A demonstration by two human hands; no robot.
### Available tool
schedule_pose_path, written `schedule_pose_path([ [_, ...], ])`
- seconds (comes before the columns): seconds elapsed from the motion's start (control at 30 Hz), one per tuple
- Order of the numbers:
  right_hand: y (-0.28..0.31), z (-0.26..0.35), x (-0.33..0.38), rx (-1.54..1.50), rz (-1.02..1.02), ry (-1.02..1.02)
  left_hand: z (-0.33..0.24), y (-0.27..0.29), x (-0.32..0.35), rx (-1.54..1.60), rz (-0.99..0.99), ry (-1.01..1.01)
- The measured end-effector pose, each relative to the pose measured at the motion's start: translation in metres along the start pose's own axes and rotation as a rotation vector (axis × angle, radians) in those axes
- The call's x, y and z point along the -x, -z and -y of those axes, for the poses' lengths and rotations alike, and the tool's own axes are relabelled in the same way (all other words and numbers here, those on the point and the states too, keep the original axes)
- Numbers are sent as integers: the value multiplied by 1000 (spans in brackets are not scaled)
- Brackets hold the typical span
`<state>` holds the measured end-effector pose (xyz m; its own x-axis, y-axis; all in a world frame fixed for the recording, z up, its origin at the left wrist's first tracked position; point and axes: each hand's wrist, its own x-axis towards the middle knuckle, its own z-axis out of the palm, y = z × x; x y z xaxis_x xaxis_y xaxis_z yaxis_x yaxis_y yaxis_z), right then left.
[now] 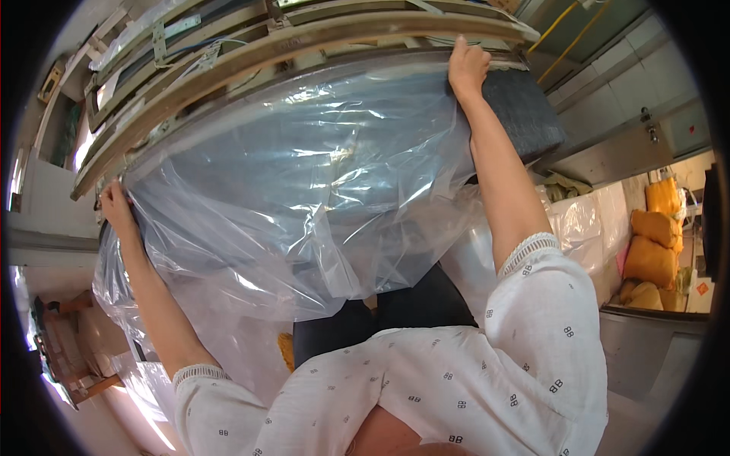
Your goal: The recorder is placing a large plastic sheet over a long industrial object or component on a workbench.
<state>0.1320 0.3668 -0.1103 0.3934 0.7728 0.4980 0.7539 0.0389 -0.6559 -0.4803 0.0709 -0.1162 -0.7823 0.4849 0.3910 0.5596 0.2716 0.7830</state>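
A large clear plastic sheet (304, 190) hangs in folds in front of me, reaching down over my dark trousers. My left hand (115, 205) is closed on its upper left edge, beside the end of a long bar. Up at the right, my right hand (468, 67) is closed on the sheet's upper edge, just below the frame. Both arms are spread wide. Along the sheet's top runs a long, curved-looking metal bar (296, 38) of the machine frame. Behind the plastic shows a dark blue surface, partly hidden by folds and glare.
A dark wrapped block (521, 114) sits right of my right forearm. Yellow cords (559, 30) hang at the upper right. Yellow-orange sacks (654, 239) are stacked farther right, near clear-wrapped bundles (582, 224). A brown wooden stand (72, 342) is at the lower left.
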Motion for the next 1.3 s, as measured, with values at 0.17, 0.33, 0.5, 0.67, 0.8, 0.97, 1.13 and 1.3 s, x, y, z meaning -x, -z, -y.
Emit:
schedule_pose_path([
  [0.17, 45, 5, 30, 163, 440, 162, -25, 41, 19, 112, 90, -139],
  [0.33, 68, -1, 54, -210, 436, 386, -10, 100, 43, 65, 282, 169],
  [0.5, 66, -3, 62, 115, 335, 477, -69, 97, 112, -768, -22, -354],
  [0.67, 80, -23, 67, -29, 382, 512, -215, 43, 271, -65, 356, -764],
  [0.8, 113, -6, 80, -360, 464, 349, -260, 30, 383, -85, 811, -1038],
  [0.97, 147, 21, 90, -715, 608, 149, -200, 1, 374, -121, 973, -1072],
  [1.13, 194, 50, 89, -777, 780, 293, -180, 109, 286, 679, 503, -199],
  [1.3, 254, 103, 133, -795, 1122, 478, -116, 192, 210, 390, -80, 75],
])
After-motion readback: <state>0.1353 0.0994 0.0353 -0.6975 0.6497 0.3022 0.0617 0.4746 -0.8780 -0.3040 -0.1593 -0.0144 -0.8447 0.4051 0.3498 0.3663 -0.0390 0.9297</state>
